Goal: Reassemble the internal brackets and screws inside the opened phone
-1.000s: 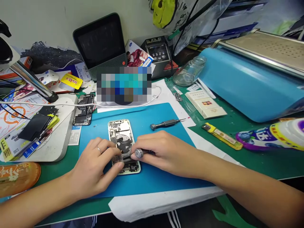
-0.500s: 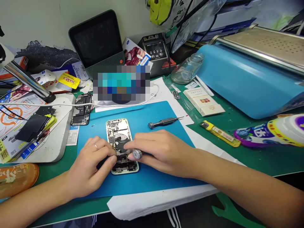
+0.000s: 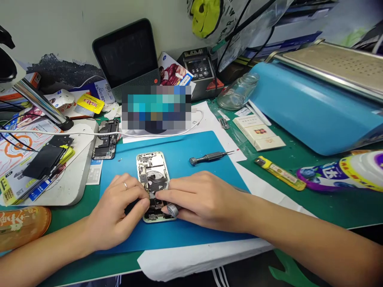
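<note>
An opened phone (image 3: 158, 161) with bare inner parts lies on the blue mat (image 3: 197, 143). My left hand (image 3: 124, 211), with a ring on one finger, is closed at the phone's left edge. Thumb and forefinger meet over its lower half; whatever is between them is too small to make out. My right hand (image 3: 206, 199) grips a grey screwdriver (image 3: 172, 209), its round cap end turned toward me and its shaft hidden. The right forefinger reaches over the phone's lower middle. Behind that hand a second dark screwdriver (image 3: 209, 157) lies on the mat.
A second opened phone (image 3: 105, 139) lies at the back left beside a white lamp base (image 3: 78, 187). A white cable (image 3: 60, 132) crosses the left side. To the right are a cigarette pack (image 3: 259, 133), a yellow cutter-like strip (image 3: 281, 173) and a printed bottle (image 3: 329, 171).
The whole view has shifted slightly. My right hand has tilted, laying the screwdriver's cap end lower and more to the side. My left hand stays at the phone's left edge.
</note>
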A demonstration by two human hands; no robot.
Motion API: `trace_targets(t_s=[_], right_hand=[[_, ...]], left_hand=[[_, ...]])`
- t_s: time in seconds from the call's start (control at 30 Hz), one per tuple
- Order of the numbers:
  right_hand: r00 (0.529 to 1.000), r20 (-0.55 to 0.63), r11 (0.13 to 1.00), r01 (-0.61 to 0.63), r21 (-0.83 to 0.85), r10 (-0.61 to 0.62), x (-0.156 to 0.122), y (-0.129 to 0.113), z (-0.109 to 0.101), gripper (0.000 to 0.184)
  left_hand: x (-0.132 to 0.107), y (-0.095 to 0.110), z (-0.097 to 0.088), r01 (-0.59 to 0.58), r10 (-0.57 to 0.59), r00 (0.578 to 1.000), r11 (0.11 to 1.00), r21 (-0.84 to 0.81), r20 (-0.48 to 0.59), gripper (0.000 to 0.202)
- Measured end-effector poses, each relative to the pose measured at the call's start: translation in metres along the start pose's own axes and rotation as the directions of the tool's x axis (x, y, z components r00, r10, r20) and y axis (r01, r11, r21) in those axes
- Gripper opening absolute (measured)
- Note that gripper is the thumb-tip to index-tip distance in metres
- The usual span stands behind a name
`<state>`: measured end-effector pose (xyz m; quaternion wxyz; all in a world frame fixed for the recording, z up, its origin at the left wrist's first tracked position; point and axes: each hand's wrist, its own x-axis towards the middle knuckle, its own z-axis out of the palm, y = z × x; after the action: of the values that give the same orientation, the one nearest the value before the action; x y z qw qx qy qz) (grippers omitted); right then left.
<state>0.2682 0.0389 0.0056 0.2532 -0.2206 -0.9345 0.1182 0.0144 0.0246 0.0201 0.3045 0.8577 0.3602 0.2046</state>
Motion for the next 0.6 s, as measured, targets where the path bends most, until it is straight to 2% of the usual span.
trace_targets(t_s=[0.27,0.4,0.6], right_hand=[[0.998,0.056,0.999,0.039,-0.018,-0.038,-0.002,0.006,-0.010,0.019],[0.991,0.134,0.999,0.009,0.037,-0.014,-0.003,0.010,-0.015,0.019],[0.981,0.192,0.994,-0.009,0.111,-0.012,-0.005,0.011,-0.017,0.021]], left_hand=[[-0.004,-0.002,0.003,-0.114,0.117,0.993,0.983,0.145,-0.015,0.016],[-0.003,-0.002,0.001,-0.150,0.151,0.988,0.981,0.126,-0.003,0.021],[-0.003,-0.005,0.000,-0.127,0.132,0.991,0.982,0.140,-0.021,0.023]])
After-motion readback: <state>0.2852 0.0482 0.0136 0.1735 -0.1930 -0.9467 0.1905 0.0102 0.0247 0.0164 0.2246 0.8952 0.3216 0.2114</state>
